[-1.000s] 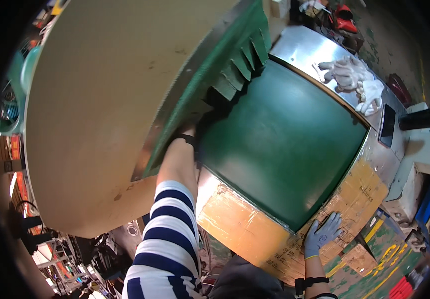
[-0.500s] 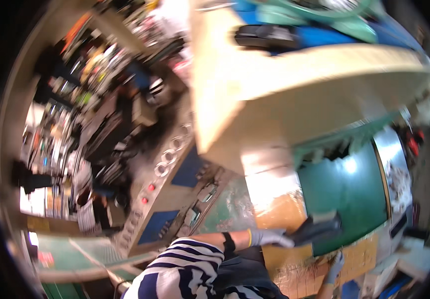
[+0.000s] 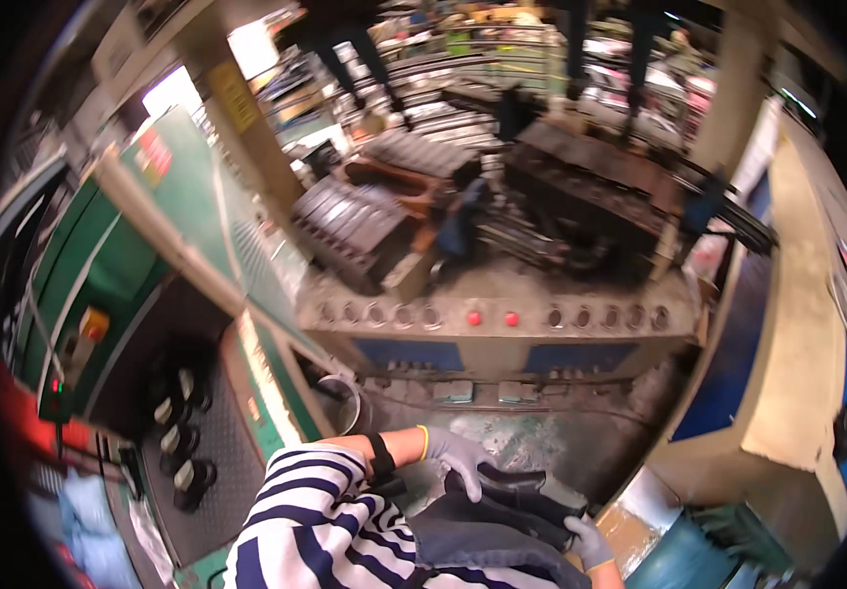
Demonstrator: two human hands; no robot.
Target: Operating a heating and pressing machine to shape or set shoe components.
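In front of my lap is a dark shoe-like piece (image 3: 531,503); whether it is one piece or two overlapping I cannot tell. My left hand (image 3: 455,457), in a pale grey glove with a yellow cuff, closes on its left end. At its right end is my right hand (image 3: 590,543), gloved the same way, with curled fingers against the dark material. Parts of the piece are hidden by the gloves and blend into my dark apron or trousers (image 3: 463,535).
Ahead stands a machine with round dials and red buttons (image 3: 493,319). On the left, several dark shoes (image 3: 186,476) lie on a dark belt (image 3: 163,535) of a green machine (image 3: 109,265). A beige-edged bench (image 3: 796,393) runs along the right, with a cardboard surface (image 3: 629,538) near my right hand.
My view has swung left, from the bench and green surface to the dial machine. The dark piece has come to my lap, and my right hand, formerly apart over the cardboard, now touches it.
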